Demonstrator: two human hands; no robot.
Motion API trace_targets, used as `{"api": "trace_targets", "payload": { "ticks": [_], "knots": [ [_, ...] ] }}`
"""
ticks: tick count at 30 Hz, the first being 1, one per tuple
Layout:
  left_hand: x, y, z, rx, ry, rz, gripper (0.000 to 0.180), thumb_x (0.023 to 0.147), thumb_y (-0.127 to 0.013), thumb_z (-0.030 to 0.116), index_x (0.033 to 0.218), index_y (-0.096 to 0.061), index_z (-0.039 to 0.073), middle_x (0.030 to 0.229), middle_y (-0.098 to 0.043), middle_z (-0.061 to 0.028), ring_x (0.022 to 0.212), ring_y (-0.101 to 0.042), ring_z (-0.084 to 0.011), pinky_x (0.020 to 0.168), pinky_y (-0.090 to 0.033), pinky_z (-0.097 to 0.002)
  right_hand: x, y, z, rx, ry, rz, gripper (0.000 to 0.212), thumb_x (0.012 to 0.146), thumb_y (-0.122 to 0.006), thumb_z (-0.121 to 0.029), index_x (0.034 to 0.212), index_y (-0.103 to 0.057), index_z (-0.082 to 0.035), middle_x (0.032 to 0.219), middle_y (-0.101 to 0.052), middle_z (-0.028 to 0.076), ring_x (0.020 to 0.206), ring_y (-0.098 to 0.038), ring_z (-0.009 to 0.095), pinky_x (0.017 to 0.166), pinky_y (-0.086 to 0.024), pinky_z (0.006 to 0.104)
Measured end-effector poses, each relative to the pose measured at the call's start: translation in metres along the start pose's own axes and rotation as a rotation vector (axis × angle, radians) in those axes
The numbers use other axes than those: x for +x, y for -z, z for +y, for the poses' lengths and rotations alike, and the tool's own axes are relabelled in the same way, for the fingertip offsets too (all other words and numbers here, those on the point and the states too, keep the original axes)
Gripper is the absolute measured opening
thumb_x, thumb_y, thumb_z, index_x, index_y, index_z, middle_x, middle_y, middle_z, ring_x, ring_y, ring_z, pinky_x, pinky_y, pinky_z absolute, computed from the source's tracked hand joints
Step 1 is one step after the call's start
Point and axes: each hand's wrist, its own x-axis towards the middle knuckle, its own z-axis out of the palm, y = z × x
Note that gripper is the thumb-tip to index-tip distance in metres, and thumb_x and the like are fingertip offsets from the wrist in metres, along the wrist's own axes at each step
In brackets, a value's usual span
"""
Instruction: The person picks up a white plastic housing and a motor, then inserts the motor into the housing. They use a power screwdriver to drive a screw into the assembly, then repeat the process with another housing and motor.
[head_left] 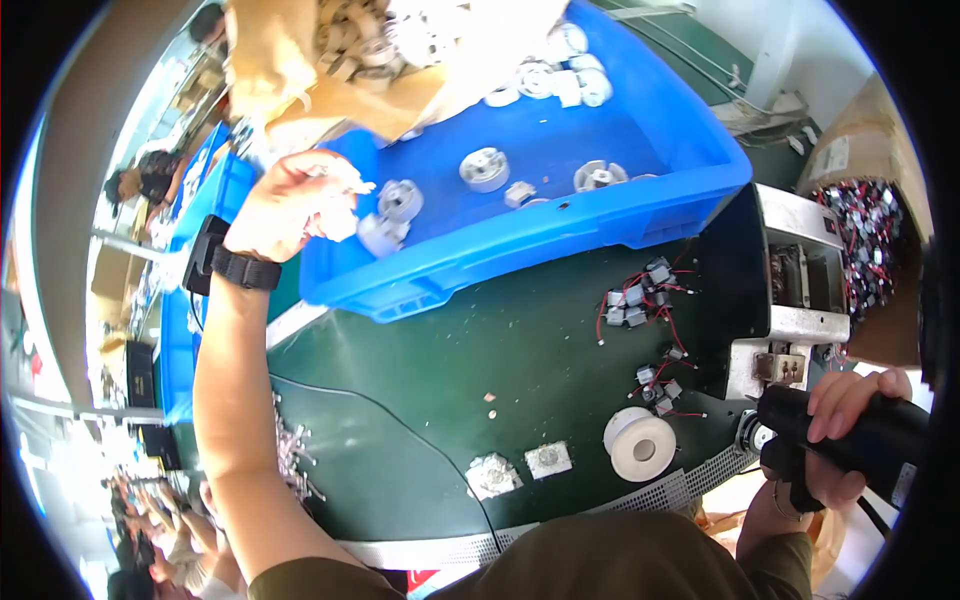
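Observation:
My left hand (295, 205) is raised at the near left corner of the blue bin (500, 255), its fingers closed round a white plastic part (338, 215) whose shape is washed out by glare. Close beside that hand, round white plastic housings (400, 200) sit in the bin, and more lie further along it. At the far right, my right hand (845, 415) grips a thick black cylindrical tool (885, 440) with a cord; its exact kind does not show. The tool is beside a metal-and-black machine (800, 290).
Small grey motors with red wires (630, 300) lie on the green table (420, 370) near a white spool (640, 444). Two white square parts (547, 459) rest at the front. A dark cable crosses the table. A carton of wired parts (868, 250) stands right.

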Motion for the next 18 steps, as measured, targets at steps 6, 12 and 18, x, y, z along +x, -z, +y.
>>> {"api": "trace_targets", "payload": {
  "ticks": [6,12,18],
  "knots": [
    [-0.13,0.009,0.019,0.416,0.053,0.352,0.02,0.082,-0.067,0.01,0.099,-0.063,0.0,0.08,-0.065,-0.0068,0.058,-0.058,-0.0093,0.048,-0.044,-0.0187,-0.015,0.034,-0.003,0.036,-0.082,0.161,0.081,0.075,-0.064,-0.05,0.126,-0.032,0.004,0.083,-0.04,0.003,0.072,-0.041,0.014,0.074,-0.031,0.0314],
    [-0.265,-0.033,-0.056,-0.039,-0.073,0.84,0.012,0.084,-0.064,0.009,0.093,-0.064,0.001,0.075,-0.065,-0.0045,0.059,-0.058,-0.009,0.051,-0.044,-0.0192,-0.004,0.049,0.012,0.131,-0.213,0.065,0.071,0.076,-0.062,-0.048,0.118,-0.035,0.003,0.087,-0.038,0.005,0.079,-0.038,0.015,0.083,-0.028,0.0337],
    [-0.332,-0.081,-0.158,-0.061,0.215,1.228,0.015,0.085,-0.062,0.015,0.088,-0.065,0.001,0.067,-0.061,0.0003,0.052,-0.053,-0.0051,0.046,-0.039,-0.0178,-0.001,0.067,0.009,0.194,-0.305,-0.082,0.056,0.075,-0.063,-0.046,0.101,-0.038,-0.002,0.089,-0.038,0.005,0.083,-0.037,0.016,0.086,-0.026,0.0342]
  ]
}}
